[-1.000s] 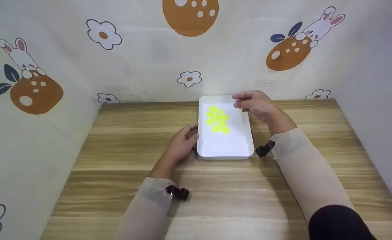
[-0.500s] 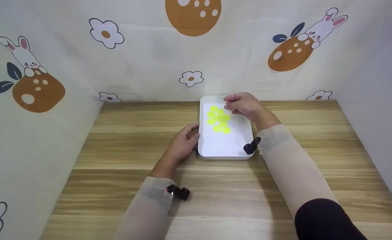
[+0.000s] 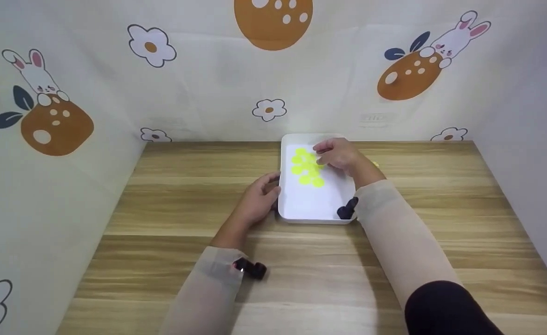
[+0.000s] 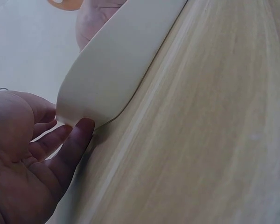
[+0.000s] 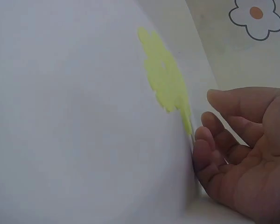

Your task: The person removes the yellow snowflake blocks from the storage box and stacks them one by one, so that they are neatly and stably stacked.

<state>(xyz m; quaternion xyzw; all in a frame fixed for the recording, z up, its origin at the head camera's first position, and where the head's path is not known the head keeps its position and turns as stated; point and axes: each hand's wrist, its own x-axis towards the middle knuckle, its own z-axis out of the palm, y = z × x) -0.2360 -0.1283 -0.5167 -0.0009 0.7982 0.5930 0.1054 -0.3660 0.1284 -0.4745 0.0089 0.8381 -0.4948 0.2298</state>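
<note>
A white rectangular tray (image 3: pixel 310 204) lies on the wooden table, with a cluster of flat, round, bright yellow pieces (image 3: pixel 305 167) inside. My left hand (image 3: pixel 257 200) touches the tray's left outer wall; in the left wrist view its fingertips (image 4: pixel 86 125) rest against that wall. Over the far right part of the tray is my right hand (image 3: pixel 341 153), with thumb and fingers loosely bent beside the yellow pieces. The right wrist view shows this hand (image 5: pixel 252 144) with nothing between thumb and fingers, its lower fingers close to the tray floor.
A small yellow thing (image 3: pixel 376 164) shows just past my right wrist. Behind the table (image 3: pixel 185 195) stands a cloth backdrop (image 3: pixel 208 83) printed with rabbits and flowers; similar side walls border it. Dark wrist cameras (image 3: pixel 348 209) stick out from both sleeves.
My right hand has moved left from the tray's right edge, then slightly toward me, to the yellow pieces. My left hand stays at the tray's side.
</note>
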